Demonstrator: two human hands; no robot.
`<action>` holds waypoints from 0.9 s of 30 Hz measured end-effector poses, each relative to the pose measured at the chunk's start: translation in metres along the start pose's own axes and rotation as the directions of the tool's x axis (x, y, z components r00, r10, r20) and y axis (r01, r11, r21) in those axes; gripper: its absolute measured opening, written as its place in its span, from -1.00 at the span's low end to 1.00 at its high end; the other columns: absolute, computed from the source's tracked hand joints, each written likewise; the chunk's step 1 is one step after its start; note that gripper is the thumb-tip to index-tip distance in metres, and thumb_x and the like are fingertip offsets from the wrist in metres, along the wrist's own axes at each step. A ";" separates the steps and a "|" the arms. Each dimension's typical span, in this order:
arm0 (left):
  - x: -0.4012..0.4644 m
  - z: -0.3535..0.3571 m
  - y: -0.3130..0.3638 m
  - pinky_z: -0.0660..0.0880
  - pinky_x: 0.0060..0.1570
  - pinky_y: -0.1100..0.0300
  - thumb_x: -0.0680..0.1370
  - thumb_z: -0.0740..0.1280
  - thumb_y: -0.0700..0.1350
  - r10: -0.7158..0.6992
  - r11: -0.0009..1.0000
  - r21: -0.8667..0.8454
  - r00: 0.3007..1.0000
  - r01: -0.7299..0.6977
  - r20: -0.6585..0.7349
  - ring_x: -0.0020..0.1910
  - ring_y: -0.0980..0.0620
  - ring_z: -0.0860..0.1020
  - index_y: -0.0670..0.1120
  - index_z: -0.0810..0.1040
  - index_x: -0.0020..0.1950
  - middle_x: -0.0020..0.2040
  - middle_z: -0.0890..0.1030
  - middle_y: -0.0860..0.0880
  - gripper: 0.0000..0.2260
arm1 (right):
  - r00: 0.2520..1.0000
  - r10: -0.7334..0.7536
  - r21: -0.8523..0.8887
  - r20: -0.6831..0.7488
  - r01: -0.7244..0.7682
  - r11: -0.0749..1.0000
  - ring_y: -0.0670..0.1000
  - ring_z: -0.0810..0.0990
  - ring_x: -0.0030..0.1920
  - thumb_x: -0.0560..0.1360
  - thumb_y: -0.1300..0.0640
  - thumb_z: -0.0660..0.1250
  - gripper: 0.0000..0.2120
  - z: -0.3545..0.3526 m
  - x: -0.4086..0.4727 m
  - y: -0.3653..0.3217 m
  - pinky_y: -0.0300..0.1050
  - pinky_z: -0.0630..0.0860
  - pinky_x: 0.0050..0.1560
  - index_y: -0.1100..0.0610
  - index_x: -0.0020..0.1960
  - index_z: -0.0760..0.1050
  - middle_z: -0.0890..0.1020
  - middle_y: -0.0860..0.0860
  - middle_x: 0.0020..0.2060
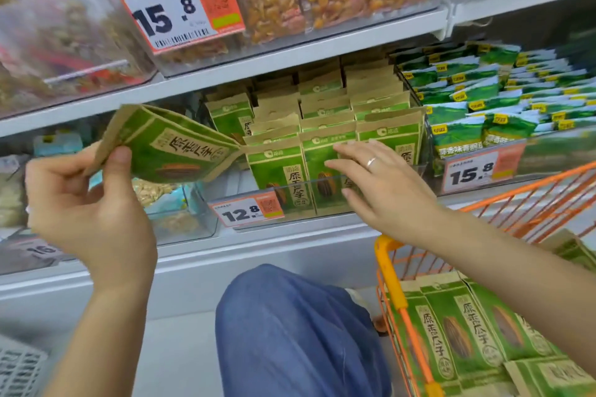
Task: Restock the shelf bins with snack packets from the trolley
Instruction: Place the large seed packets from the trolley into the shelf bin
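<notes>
The left hand (87, 200) pinches a few green snack packets (171, 147) by their kraft edge, thumb on the front, holding them tilted in the open air just left of the shelf bin (322, 180). The right hand (380, 177), fingers spread flat, presses against the front row of upright packets (280, 171) standing behind the bin's clear front lip. Below and right of that hand, the orange trolley (392, 271) holds more of the same packets lying flat.
</notes>
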State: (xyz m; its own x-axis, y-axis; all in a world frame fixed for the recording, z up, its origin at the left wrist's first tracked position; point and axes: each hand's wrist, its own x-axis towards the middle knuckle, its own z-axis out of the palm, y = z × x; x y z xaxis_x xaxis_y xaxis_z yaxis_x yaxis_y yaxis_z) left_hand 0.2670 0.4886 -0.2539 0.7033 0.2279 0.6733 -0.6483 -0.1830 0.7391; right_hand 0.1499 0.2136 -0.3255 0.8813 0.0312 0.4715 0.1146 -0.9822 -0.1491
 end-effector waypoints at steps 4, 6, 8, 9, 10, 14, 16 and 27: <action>-0.013 0.003 -0.012 0.52 0.09 0.20 0.53 0.41 -0.09 0.045 0.998 0.038 0.999 -0.046 0.031 0.02 0.15 0.61 -0.16 0.50 -0.05 -0.07 0.61 0.00 -0.83 | 1.000 -0.007 -0.017 -0.017 0.007 1.000 0.13 0.42 0.33 0.48 0.16 0.24 -0.61 0.005 -0.001 0.001 -0.05 0.02 0.47 0.14 0.29 0.50 0.47 0.11 0.35; -0.020 0.017 -0.010 0.48 0.03 0.34 0.52 0.38 -0.29 0.081 0.991 0.100 0.991 -0.092 0.107 -0.03 0.29 0.59 0.02 0.42 -0.14 -0.16 0.61 0.24 -0.77 | 1.000 -0.010 -0.018 -0.007 0.009 1.000 0.13 0.42 0.33 0.48 0.17 0.23 -0.62 0.004 -0.001 0.002 -0.05 0.02 0.48 0.14 0.27 0.51 0.45 0.11 0.36; -0.020 0.033 -0.019 0.41 -0.05 0.49 0.52 0.37 -0.29 0.061 0.976 0.192 0.971 -0.107 0.231 -0.07 0.30 0.57 -0.02 0.43 -0.18 -0.18 0.60 0.30 -0.79 | 1.000 -0.009 -0.030 0.007 0.009 1.000 0.13 0.42 0.34 0.48 0.18 0.22 -0.64 0.004 -0.002 0.001 -0.01 0.05 0.48 0.14 0.26 0.53 0.44 0.12 0.38; -0.018 0.041 -0.027 0.36 -0.09 0.53 0.52 0.37 -0.27 0.059 0.956 0.258 0.956 -0.137 0.288 -0.09 0.24 0.56 -0.09 0.46 -0.16 -0.14 0.60 0.23 -0.86 | 1.000 -0.011 -0.035 0.012 0.011 0.999 0.13 0.42 0.34 0.48 0.18 0.22 -0.64 0.004 -0.002 0.000 0.00 0.06 0.48 0.13 0.25 0.54 0.44 0.11 0.38; -0.014 0.048 -0.035 0.32 -0.14 0.50 0.53 0.37 -0.25 0.049 0.929 0.331 0.942 -0.165 0.332 -0.11 0.16 0.55 -0.17 0.49 -0.13 -0.13 0.61 0.09 -0.92 | 1.000 -0.011 -0.037 0.019 0.012 0.999 0.12 0.42 0.34 0.48 0.18 0.21 -0.65 0.003 -0.002 0.000 0.01 0.07 0.48 0.13 0.24 0.54 0.43 0.11 0.38; 0.016 0.084 -0.057 0.34 -0.12 0.17 0.55 0.33 -0.23 -0.041 0.856 0.475 0.889 -0.204 0.456 -0.03 -0.17 0.55 -0.26 0.49 -0.04 -0.06 0.62 -0.19 -0.91 | 1.000 0.001 -0.046 0.027 0.000 0.999 0.11 0.44 0.33 0.52 0.14 0.11 -0.65 0.002 -0.002 0.000 -0.03 0.04 0.48 0.13 0.17 0.58 0.44 0.10 0.38; 0.034 0.101 -0.057 0.39 -0.03 0.01 0.56 0.31 -0.23 -0.065 0.786 0.558 0.863 -0.266 0.502 0.02 -0.28 0.53 -0.30 0.49 0.03 0.00 0.60 -0.28 -0.86 | 0.999 0.009 -0.059 0.037 -0.006 0.998 0.10 0.44 0.32 0.52 0.10 0.06 -0.62 0.002 -0.002 0.000 -0.02 0.05 0.48 0.12 0.12 0.61 0.45 0.10 0.37; 0.047 0.132 -0.066 0.22 0.33 -0.15 0.47 0.37 -0.19 -0.240 0.344 0.640 0.594 -0.687 0.768 0.39 -0.34 0.25 -0.22 0.06 0.53 0.45 0.20 -0.33 -0.27 | 1.000 -0.005 -0.056 0.015 0.006 0.998 0.13 0.46 0.30 0.48 0.13 0.08 -0.64 0.006 -0.001 0.001 -0.04 0.04 0.48 0.13 0.02 0.64 0.46 0.13 0.36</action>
State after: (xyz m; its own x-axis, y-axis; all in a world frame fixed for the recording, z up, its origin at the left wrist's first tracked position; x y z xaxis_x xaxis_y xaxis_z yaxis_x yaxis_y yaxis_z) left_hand 0.3815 0.3853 -0.2686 0.7973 -0.5548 0.2376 -0.5200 -0.8313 -0.1962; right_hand 0.1514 0.2132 -0.3316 0.8877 0.0387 0.4587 0.0938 -0.9908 -0.0979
